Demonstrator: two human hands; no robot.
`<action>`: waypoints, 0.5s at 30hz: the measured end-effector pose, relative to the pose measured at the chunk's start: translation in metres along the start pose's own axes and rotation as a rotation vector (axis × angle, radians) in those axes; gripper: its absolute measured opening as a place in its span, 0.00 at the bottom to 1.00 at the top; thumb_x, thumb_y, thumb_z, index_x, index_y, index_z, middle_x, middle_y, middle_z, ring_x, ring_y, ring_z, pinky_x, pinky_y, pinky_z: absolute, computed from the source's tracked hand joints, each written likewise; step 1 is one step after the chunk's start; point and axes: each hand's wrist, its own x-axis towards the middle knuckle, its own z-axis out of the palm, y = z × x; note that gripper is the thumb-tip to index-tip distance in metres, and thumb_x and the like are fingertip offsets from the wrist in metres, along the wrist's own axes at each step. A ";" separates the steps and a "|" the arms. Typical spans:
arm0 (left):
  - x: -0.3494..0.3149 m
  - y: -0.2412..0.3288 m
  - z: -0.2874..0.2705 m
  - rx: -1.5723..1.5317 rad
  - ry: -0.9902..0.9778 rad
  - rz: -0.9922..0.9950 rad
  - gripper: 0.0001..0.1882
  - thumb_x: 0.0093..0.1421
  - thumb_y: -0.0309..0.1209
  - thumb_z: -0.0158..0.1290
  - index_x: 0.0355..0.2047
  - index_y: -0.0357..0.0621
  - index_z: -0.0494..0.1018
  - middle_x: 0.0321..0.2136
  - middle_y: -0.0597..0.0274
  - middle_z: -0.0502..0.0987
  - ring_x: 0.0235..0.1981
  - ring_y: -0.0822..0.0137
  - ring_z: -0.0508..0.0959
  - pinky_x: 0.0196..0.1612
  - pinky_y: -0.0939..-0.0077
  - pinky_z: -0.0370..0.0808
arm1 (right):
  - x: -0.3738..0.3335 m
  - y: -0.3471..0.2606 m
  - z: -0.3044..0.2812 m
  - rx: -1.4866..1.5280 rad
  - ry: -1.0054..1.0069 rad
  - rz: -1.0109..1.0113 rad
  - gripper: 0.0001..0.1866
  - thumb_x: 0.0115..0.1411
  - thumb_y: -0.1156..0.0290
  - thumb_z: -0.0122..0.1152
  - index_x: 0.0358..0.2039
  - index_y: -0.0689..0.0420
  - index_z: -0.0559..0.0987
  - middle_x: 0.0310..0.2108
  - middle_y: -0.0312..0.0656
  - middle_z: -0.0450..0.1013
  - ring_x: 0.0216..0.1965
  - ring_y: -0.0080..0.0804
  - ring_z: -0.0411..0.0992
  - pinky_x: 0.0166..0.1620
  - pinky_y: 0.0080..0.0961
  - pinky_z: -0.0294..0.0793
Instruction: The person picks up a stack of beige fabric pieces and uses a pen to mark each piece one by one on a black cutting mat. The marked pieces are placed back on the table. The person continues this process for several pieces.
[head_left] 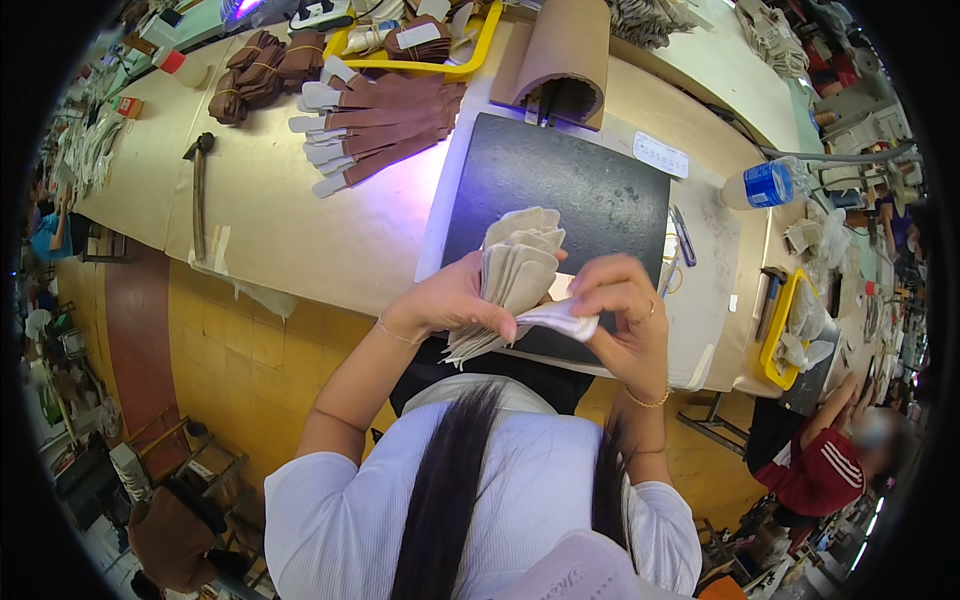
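My left hand (pixel 455 297) is closed around a fanned stack of beige, round-ended flat pieces (pixel 518 262), with its thumb across the near side. A pale, whitish folded strip (pixel 560 320) sticks out to the right of that stack. Its outer end is pinched between the thumb and fingers of my right hand (pixel 622 302). Whether the strip is joined to the stack, I cannot tell. Both hands are above the near edge of a black rectangular board (pixel 560 165) on the table.
Brown strips with pale ends (pixel 375 130) fan out at the far left, near tied brown bundles (pixel 265 65) and a yellow tray (pixel 480 50). A hammer (pixel 200 190) lies left. A curved brown stand (pixel 565 60) is behind the board. A cutter (pixel 684 235) and a jar (pixel 757 187) are right.
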 end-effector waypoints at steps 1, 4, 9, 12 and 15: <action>-0.001 -0.002 -0.004 -0.031 -0.017 -0.028 0.54 0.40 0.27 0.78 0.67 0.41 0.62 0.49 0.63 0.79 0.48 0.71 0.79 0.55 0.73 0.74 | -0.001 -0.001 -0.003 0.063 -0.075 0.019 0.12 0.49 0.75 0.77 0.35 0.57 0.84 0.36 0.39 0.78 0.37 0.33 0.77 0.43 0.28 0.77; -0.001 -0.001 -0.009 -0.057 -0.050 -0.039 0.54 0.39 0.28 0.78 0.67 0.40 0.63 0.51 0.63 0.79 0.49 0.70 0.78 0.56 0.74 0.73 | 0.001 -0.008 -0.006 0.249 -0.133 0.140 0.12 0.49 0.75 0.77 0.34 0.59 0.83 0.33 0.39 0.78 0.35 0.34 0.77 0.43 0.28 0.77; -0.004 0.008 0.005 0.024 0.023 0.018 0.53 0.40 0.28 0.78 0.67 0.40 0.64 0.51 0.64 0.78 0.50 0.72 0.77 0.56 0.75 0.73 | 0.008 -0.001 0.007 0.062 -0.069 0.087 0.15 0.48 0.75 0.78 0.37 0.56 0.83 0.39 0.40 0.75 0.40 0.32 0.75 0.47 0.29 0.75; -0.007 0.004 -0.001 0.082 0.016 -0.023 0.53 0.41 0.27 0.78 0.67 0.39 0.63 0.52 0.66 0.76 0.51 0.74 0.75 0.57 0.76 0.71 | 0.007 -0.005 0.010 -0.079 -0.043 0.045 0.16 0.47 0.75 0.78 0.38 0.54 0.83 0.44 0.41 0.73 0.44 0.32 0.73 0.50 0.29 0.73; -0.008 0.004 0.000 0.132 -0.017 -0.028 0.54 0.41 0.26 0.78 0.68 0.39 0.61 0.53 0.67 0.74 0.53 0.74 0.72 0.58 0.76 0.69 | 0.010 -0.007 0.012 -0.152 -0.029 0.002 0.17 0.47 0.75 0.78 0.38 0.53 0.83 0.49 0.43 0.72 0.46 0.33 0.73 0.51 0.29 0.74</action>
